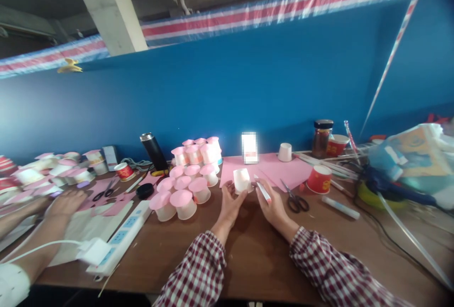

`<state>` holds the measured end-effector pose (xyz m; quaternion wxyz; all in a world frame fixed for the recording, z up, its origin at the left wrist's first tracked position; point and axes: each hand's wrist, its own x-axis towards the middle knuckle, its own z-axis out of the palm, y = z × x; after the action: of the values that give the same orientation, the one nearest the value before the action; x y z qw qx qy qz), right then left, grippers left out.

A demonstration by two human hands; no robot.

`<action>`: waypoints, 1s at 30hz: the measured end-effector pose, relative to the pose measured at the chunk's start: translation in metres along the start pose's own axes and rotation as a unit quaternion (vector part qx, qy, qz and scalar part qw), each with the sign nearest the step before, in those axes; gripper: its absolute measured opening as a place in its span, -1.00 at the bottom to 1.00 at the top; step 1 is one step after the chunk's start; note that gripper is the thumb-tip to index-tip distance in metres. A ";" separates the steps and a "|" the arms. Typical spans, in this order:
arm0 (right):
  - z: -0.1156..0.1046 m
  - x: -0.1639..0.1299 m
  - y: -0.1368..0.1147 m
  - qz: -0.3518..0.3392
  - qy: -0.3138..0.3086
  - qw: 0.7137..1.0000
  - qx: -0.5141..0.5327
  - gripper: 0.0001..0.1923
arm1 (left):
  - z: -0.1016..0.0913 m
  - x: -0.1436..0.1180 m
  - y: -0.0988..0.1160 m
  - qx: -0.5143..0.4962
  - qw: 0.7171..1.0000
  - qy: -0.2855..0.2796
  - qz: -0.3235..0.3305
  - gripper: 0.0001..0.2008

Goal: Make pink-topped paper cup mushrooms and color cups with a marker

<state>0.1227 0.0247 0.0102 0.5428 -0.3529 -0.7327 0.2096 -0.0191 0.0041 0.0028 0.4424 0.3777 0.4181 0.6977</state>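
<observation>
A brown wooden table (pixel 255 255) is bearing everything. On it, a pink paper sheet (pixel 283 167) is lying just behind the white paper cup (pixel 241 180). The left hand (pixel 230 205) is cradling that cup, fingers curled around it. The right hand (pixel 273 205) is pinching a glue stick (pixel 263 191) just right of the cup.

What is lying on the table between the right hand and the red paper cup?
In the head view, a pair of black-handled scissors lies on the brown wooden table between the right hand and the red paper cup.
</observation>
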 end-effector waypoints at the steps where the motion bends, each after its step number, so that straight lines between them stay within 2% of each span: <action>1: 0.000 0.000 -0.001 -0.005 0.009 1.000 0.001 -0.71 | 0.000 0.000 0.002 -0.054 0.998 -0.003 -0.020 -0.46; 4: -0.001 -0.001 -0.005 -0.019 0.050 0.999 0.007 -0.71 | -0.002 -0.001 0.011 -0.220 0.970 -0.036 -0.101 -0.72; 6: -0.002 0.000 -0.006 -0.018 0.071 0.997 0.009 -0.71 | -0.006 0.000 0.018 -0.284 0.947 -0.043 -0.143 -0.82; 12: -0.002 0.000 -0.005 -0.006 0.065 0.998 0.009 -0.69 | -0.016 -0.001 0.026 -0.376 0.905 -0.068 -0.189 -0.67; 19: 0.001 0.001 -0.001 0.008 0.035 0.999 -0.020 -0.70 | -0.017 -0.002 0.027 -0.365 0.905 -0.052 -0.210 -0.68; 23: 0.001 0.001 -0.001 -0.006 0.042 0.998 -0.035 -0.70 | -0.014 0.000 0.027 -0.350 0.913 -0.056 -0.204 -0.64; 26: 0.001 0.000 -0.001 -0.017 0.047 0.998 -0.042 -0.71 | -0.011 0.001 0.023 -0.321 0.929 -0.044 -0.179 -0.64; 30: 0.001 -0.001 -0.001 -0.015 0.038 0.998 -0.038 -0.72 | -0.008 0.000 0.016 -0.266 0.954 -0.031 -0.132 -0.75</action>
<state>0.1214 0.0237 0.0099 0.5592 -0.3701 -0.7243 0.1603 -0.0309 -0.0016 0.0149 0.6277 0.2088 0.2498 0.7071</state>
